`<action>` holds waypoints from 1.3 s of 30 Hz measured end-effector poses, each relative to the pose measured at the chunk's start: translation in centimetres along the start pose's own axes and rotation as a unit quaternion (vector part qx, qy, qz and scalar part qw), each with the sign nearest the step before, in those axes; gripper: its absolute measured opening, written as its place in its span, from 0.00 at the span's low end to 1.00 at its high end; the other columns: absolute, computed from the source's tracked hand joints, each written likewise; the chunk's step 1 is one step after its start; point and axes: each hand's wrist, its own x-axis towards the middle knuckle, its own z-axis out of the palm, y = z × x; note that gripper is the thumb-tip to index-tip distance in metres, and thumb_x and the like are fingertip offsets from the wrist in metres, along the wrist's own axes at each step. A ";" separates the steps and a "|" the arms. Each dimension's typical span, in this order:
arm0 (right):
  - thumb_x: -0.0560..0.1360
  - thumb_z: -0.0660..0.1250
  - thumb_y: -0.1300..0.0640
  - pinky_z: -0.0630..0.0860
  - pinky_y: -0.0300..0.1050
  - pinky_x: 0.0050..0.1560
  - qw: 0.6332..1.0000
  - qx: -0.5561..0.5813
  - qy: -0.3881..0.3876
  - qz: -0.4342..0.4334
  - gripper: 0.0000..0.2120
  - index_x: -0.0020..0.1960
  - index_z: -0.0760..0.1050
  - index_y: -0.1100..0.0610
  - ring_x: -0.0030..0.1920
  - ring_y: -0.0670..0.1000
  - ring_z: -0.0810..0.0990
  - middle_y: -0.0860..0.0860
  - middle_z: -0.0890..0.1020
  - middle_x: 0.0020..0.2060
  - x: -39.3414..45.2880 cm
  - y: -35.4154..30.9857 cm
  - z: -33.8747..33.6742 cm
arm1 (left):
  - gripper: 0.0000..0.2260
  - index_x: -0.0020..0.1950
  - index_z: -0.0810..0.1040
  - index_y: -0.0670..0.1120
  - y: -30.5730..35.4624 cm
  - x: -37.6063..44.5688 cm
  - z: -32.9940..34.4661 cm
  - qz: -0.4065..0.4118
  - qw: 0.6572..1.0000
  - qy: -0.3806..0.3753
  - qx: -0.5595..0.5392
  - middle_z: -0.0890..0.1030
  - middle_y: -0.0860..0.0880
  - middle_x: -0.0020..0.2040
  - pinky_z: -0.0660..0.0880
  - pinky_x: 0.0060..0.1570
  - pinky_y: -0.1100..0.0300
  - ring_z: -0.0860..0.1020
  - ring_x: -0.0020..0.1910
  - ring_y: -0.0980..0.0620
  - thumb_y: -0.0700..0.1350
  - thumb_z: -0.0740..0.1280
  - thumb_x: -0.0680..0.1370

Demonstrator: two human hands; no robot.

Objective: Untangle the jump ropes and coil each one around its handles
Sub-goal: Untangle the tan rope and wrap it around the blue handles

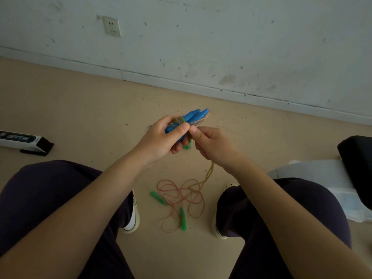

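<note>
- Beige floor (80,109) carries two green handles (158,197) and tangled red rope (181,195).
- Left hand (161,137) grips two blue handles (193,116).
- Right hand (213,146) pinches yellowish rope (209,174).

Blue handles (191,119): two blue plastic handles held side by side, raised above the floor, tips pointing toward the wall; several turns of yellowish cord wrap their middle.
Yellow cord (209,174): thin and twisted, it hangs from the bundle down to the floor.
Green handles: one (158,197) lies on the floor, slanted; another (183,219) lies nearly lengthwise, just beside it; a third green piece (187,145) shows under the bundle.
Red cord (181,196): loose overlapping loops on the floor, tangled around the green handles.
</note>
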 end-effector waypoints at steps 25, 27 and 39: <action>0.80 0.64 0.51 0.60 0.37 0.26 1.000 -0.023 0.002 -0.015 0.18 0.34 0.80 0.54 0.24 0.44 0.61 0.43 0.67 0.21 -0.5 -0.4 -0.8 | 0.15 0.65 0.73 0.52 1.1 -0.7 -0.9 -0.071 0.986 -0.151 0.016 0.84 0.40 0.44 0.76 0.30 0.56 0.79 0.31 0.44 0.52 0.67 0.79; 0.80 0.64 0.52 0.60 0.35 0.26 1.000 -0.019 -0.007 -0.019 0.17 0.33 0.80 0.48 0.23 0.43 0.61 0.42 0.70 0.19 -0.6 -0.5 -0.8 | 0.18 0.67 0.72 0.54 1.0 -0.7 -1.0 -0.065 0.986 -0.155 0.017 0.83 0.41 0.43 0.76 0.30 0.56 0.79 0.32 0.43 0.53 0.68 0.78; 0.82 0.58 0.48 0.60 0.37 0.23 0.997 0.073 0.029 0.010 0.19 0.35 0.75 0.52 0.23 0.45 0.62 0.50 0.67 0.24 -0.4 -0.5 -0.6 | 0.21 0.69 0.71 0.56 0.5 -0.2 -1.3 -0.055 0.984 -0.169 -0.002 0.77 0.47 0.35 0.71 0.26 0.59 0.73 0.27 0.50 0.53 0.67 0.76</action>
